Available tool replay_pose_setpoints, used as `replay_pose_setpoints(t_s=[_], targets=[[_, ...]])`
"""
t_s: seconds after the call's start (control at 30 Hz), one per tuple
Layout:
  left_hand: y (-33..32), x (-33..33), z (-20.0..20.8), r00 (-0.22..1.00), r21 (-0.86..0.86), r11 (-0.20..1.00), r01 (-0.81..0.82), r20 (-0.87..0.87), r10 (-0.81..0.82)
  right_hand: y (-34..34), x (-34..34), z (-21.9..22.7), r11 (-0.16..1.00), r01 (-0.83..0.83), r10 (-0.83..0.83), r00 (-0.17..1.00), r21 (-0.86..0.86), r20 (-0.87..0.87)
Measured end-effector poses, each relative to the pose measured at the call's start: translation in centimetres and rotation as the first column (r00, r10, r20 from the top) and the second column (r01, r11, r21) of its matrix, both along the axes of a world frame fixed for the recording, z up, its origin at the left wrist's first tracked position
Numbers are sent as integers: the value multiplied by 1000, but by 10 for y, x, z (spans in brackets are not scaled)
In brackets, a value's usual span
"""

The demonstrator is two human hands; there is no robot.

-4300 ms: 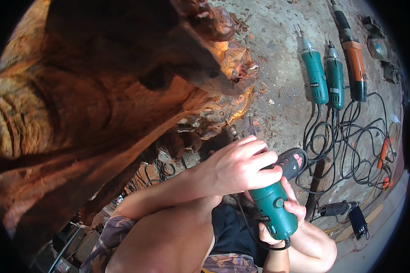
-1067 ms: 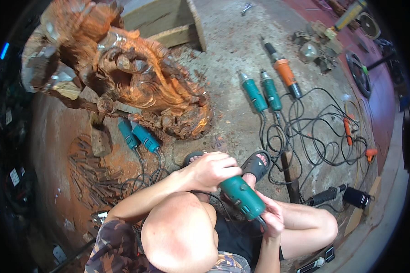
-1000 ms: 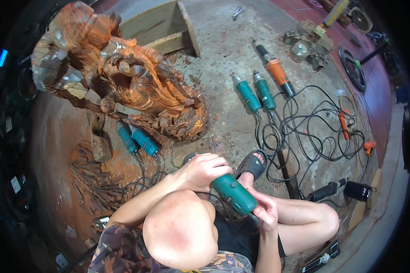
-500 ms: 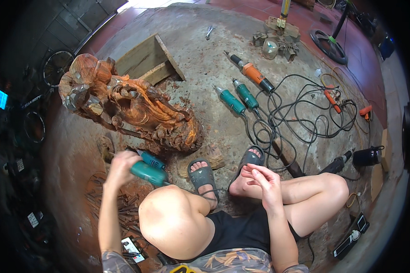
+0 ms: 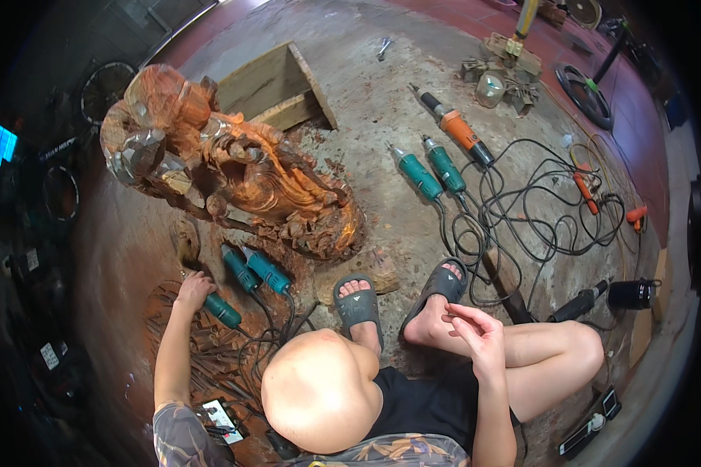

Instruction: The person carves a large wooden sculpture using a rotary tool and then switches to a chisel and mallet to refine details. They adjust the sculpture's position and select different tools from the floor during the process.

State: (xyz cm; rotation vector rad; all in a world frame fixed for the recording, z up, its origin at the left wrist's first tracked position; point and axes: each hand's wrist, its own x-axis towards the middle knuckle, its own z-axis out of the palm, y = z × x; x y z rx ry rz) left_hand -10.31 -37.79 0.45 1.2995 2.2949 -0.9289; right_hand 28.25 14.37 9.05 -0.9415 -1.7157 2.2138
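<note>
My left hand (image 5: 196,291) is closed around the front end of a green die grinder (image 5: 224,313), low at the floor beside a pile of carving chisels (image 5: 199,352). Its tip is hidden by my fingers. Two more green die grinders, one (image 5: 240,268) nearer the hand and another (image 5: 269,271) to its right, lie side by side just beyond. A reddish-brown wood carving (image 5: 249,175) lies tilted past them. Over my bent right leg, my right hand (image 5: 479,342) hovers with loosely curved fingers apart, holding nothing.
An orange-bodied grinder (image 5: 464,134) and two green ones (image 5: 416,173) lie ahead on the right, with tangled black cables (image 5: 522,210). A wooden box (image 5: 269,86) stands behind the carving. A dark mug (image 5: 632,294) is at right, a power strip (image 5: 224,420) at lower left.
My left hand has carried the green die grinder leftward and down to the floor, uncovering the two grinders lying there. My right hand stays over my leg. The view has shifted slightly.
</note>
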Motion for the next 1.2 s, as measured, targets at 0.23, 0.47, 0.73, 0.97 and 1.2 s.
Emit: replay_pose_setpoints(t_s=[0.23, 0.47, 0.73, 0.97, 1.2], targets=[[10, -12, -60, 989, -48, 990, -133, 52, 136, 39, 1, 43, 929, -109, 57, 986, 354, 154], [4, -19, -92, 992, -94, 988, -125, 3, 125, 132, 35, 137, 688, -11, -222, 949, 726, 225], [-3, -4, -98, 978, -122, 971, -207, -7, 207, 178, 50, 135, 702, 80, -320, 923, 708, 213], [26, -3, -28, 666, 676, 467, -571, 48, 745, 151, 46, 49, 886, 21, -116, 977, 463, 178], [129, -32, 189, 884, 880, -420, -221, 363, 295, 125, 45, -23, 970, -164, 122, 967, 180, 223]])
